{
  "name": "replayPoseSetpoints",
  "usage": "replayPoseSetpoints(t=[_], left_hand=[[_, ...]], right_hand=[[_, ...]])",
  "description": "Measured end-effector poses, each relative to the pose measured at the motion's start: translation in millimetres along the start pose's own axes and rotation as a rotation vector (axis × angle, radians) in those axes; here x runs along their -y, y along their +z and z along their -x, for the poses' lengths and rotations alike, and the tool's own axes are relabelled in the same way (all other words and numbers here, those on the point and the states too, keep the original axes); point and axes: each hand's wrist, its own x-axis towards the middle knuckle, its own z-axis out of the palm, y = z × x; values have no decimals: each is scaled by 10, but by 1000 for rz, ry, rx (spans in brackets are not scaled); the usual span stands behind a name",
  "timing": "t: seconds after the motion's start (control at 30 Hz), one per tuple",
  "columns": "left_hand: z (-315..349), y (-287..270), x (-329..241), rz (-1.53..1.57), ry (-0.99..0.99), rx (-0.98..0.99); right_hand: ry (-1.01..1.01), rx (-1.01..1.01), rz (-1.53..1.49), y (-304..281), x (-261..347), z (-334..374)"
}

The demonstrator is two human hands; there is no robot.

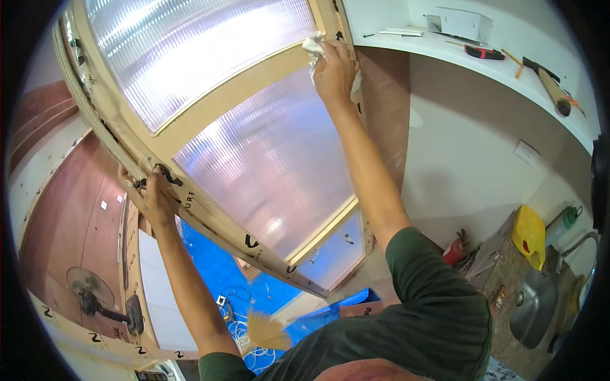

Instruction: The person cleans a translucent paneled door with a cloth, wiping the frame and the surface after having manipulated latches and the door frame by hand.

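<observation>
A wood-framed door (238, 98) with ribbed translucent panels (267, 159) stands tilted across the view. At its upper right, my right hand (335, 71) is closed around a crumpled white cloth (312, 46). The cloth rests against the frame where the crossrail meets the right-hand stile. My left hand (151, 195) grips the door's left edge, its fingers curled beside a black fitting (166, 174). Part of that hand's grip is hidden by the edge. Tape with dark printing covers the frame's side.
A white shelf (438, 58) at upper right bears a hammer (551, 90) and a red-black tool (484, 53). Below are a fire extinguisher (455, 249), yellow container (531, 236) and sink (534, 311). Blue sheeting (210, 254), white cable (240, 336), a bristle brush (267, 331) and a fan (92, 295) lie lower left.
</observation>
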Motion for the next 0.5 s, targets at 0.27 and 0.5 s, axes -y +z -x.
replayPoseSetpoints(t=[0.27,0.5], left_hand=[[5,-56,12,58,-54,12],[-16,-17,48,8,-24,21]], right_hand=[[-72,211,-27,-60,759,308],[143,169,144,-3,616,85]])
